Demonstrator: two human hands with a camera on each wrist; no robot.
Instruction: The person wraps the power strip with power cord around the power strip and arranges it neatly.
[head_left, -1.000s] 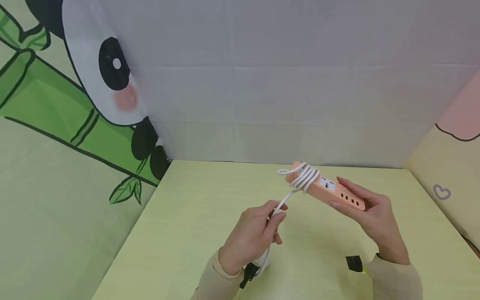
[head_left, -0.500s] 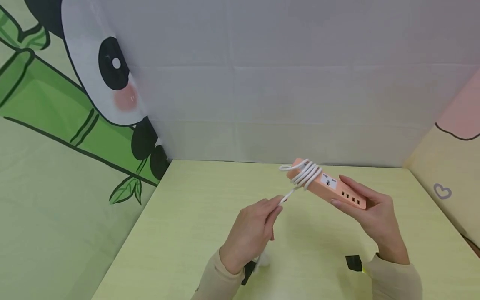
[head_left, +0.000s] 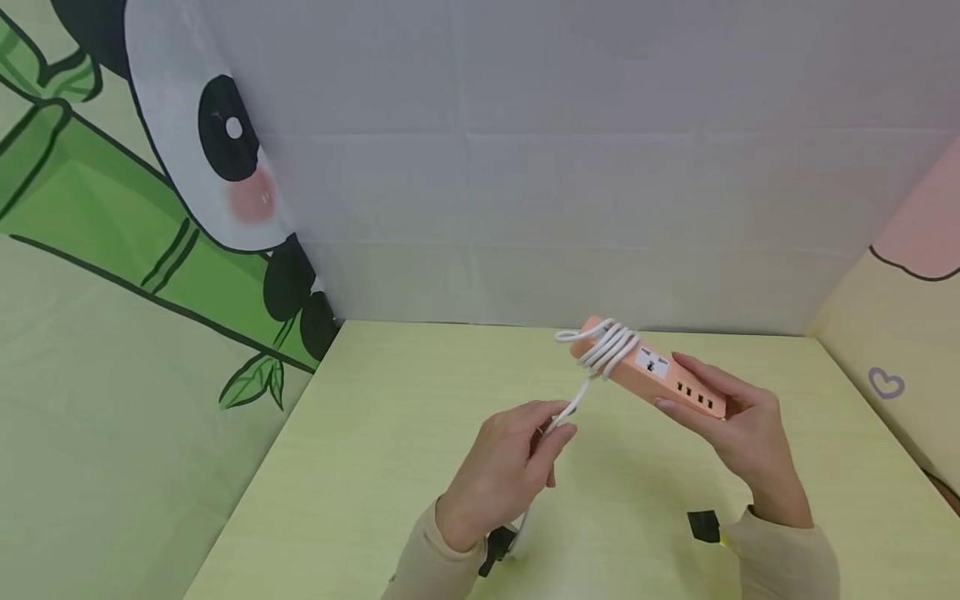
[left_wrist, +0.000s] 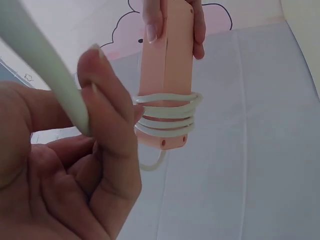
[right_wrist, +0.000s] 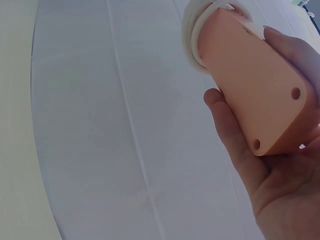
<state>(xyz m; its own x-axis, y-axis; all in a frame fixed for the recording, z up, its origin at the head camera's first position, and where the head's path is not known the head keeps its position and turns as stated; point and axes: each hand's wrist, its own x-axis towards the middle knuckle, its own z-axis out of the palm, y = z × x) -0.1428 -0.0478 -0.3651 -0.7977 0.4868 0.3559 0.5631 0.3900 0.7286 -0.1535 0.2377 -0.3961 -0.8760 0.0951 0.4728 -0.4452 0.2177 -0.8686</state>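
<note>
A pink power strip (head_left: 637, 371) with a white socket face and several USB ports is held up above the table, tilted down to the right. My right hand (head_left: 742, 429) grips its lower right end between thumb and fingers. White cable (head_left: 611, 348) is wound in several turns round the strip's far left end, with a small loop sticking out. My left hand (head_left: 506, 458) pinches the loose cable (left_wrist: 50, 65) below the turns. From there the cord hangs down behind the left wrist, where its end is mostly hidden. The right wrist view shows the strip's underside (right_wrist: 260, 80) with screw holes.
Under both hands lies a pale yellow-green table (head_left: 360, 467). A grey-white cloth wall (head_left: 525, 183) rises behind it, and a printed panda and bamboo panel (head_left: 187, 208) stands at left. Black wrist straps show near both sleeves.
My left hand slid up the cable towards the strip, then came back down a little. The right hand and the power strip shifted slightly left.
</note>
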